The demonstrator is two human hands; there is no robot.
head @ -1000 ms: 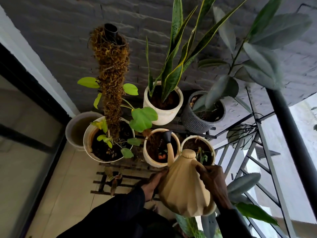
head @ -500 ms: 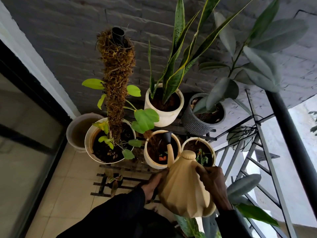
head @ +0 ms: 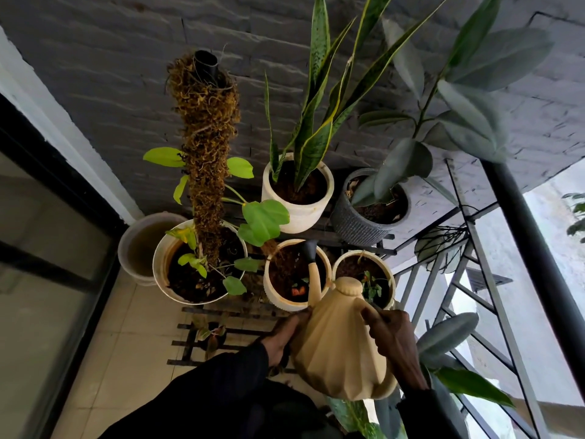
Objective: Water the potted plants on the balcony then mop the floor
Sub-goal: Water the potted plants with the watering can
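tilting the watering can [head: 342,353] at lower centre of the frame, the right hand [head: 392,340] curls its fingers over the can's top while the left hand [head: 285,335] lays its fingers together against the side, steadying the weight so the spout head [head: 308,250] hangs over the middle front pot [head: 278,304].

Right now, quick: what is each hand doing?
Left hand: on the side of the ribbed beige watering can; grip cannot be told.
Right hand: fingers curled on the same can, holding it.
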